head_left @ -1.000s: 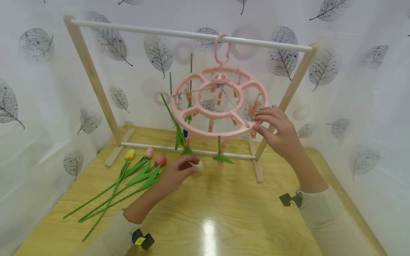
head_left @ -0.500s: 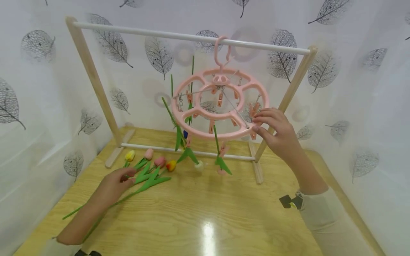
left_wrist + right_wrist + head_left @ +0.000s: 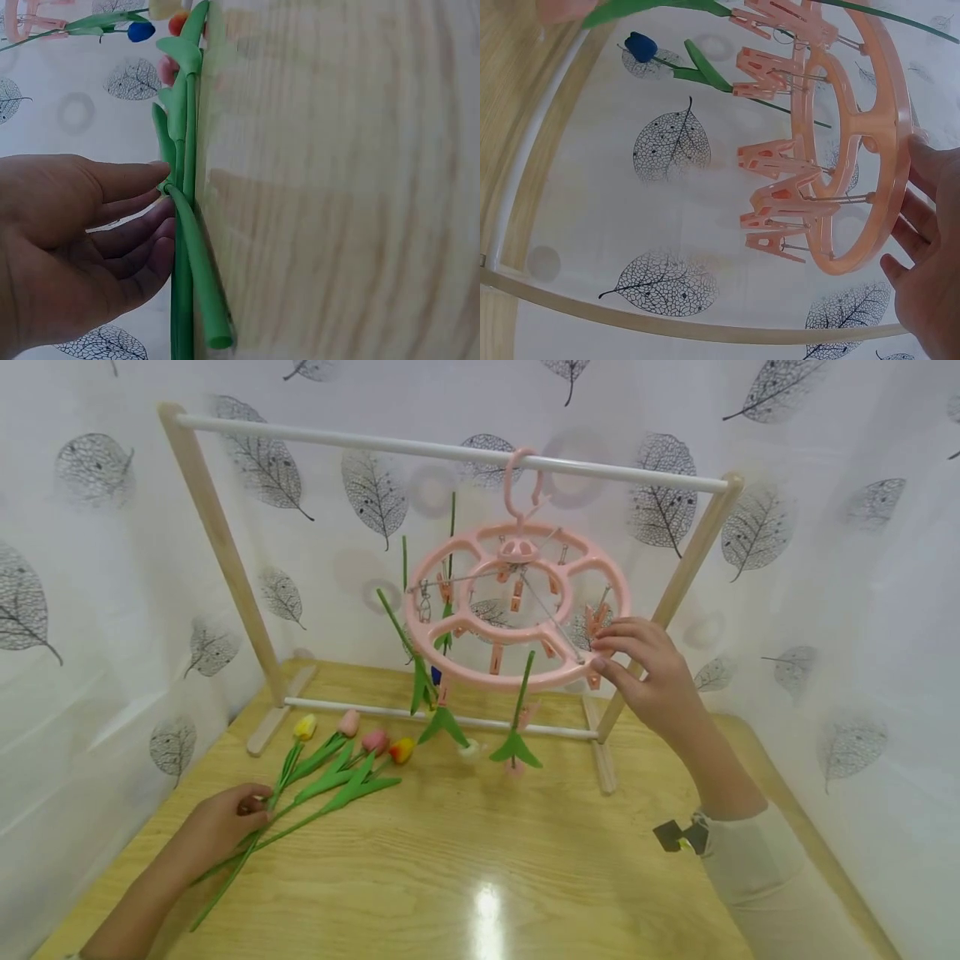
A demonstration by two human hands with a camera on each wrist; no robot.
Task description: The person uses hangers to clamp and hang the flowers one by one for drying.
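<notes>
A pink round clothespin hanger [image 3: 495, 675] hangs at the centre of the head view. My right hand [image 3: 648, 664] grips its right rim, thumb in front and fingers behind. Upside down from its clothespins [image 3: 780, 199] hang artificial tulips, among them a blue tulip [image 3: 641, 47], a white tulip [image 3: 468, 748] and a pale pink tulip [image 3: 514, 767]. My left hand [image 3: 225, 822] is at the stems of tulips lying on the table. Its loosely curled fingertips meet a green stem [image 3: 196, 240]. These tulips have a yellow bloom [image 3: 305, 727], two pink blooms [image 3: 375, 742] and a red-yellow bloom [image 3: 401, 750].
A rack with wooden legs [image 3: 225, 552] and a white top rod [image 3: 375, 442] carries the hanger. Its lower white rod [image 3: 360, 705] runs low behind the tulips. The wooden table [image 3: 420, 860] is backed by a white leaf-print curtain [image 3: 315, 568].
My left hand has moved from beside the hanging white tulip down and left to the lying stems, uncovering the red-yellow bloom. The hanging pale pink tulip has swung. My right hand stays at the rim.
</notes>
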